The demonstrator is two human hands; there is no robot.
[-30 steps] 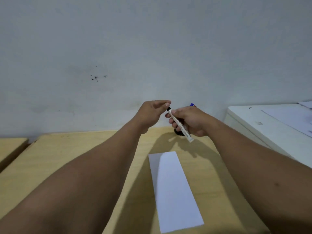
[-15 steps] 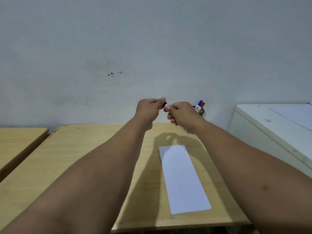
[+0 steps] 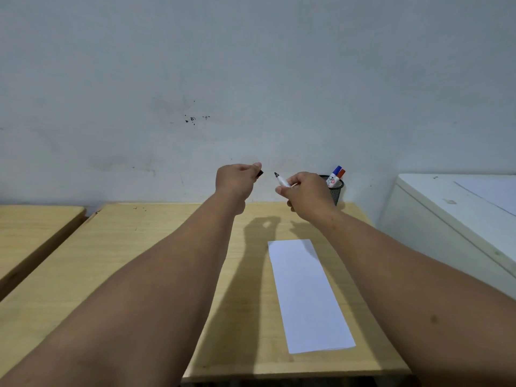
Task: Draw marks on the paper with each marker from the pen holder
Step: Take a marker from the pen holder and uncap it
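My right hand [image 3: 305, 195] grips a white marker [image 3: 282, 180] with its black tip bare and pointing up-left. My left hand [image 3: 237, 181] pinches the marker's black cap [image 3: 259, 173], a short gap away from the tip. Both hands hover above the far part of the wooden table [image 3: 156, 263]. A blank white strip of paper [image 3: 307, 294] lies on the table below my right forearm. A black mesh pen holder [image 3: 336, 189] stands at the wall behind my right hand, with a blue-capped marker [image 3: 336, 173] and a red-capped marker [image 3: 341, 173] sticking out of it.
A white cabinet [image 3: 458, 219] with a sheet on top stands to the right of the table. A second wooden table [image 3: 30, 227] sits at the left across a narrow gap. The wall rises right behind the table's far edge.
The cap has come off the marker: my left hand pulled it to the left, and the black tip now shows. The camera view has tilted, bringing the pen holder into sight.
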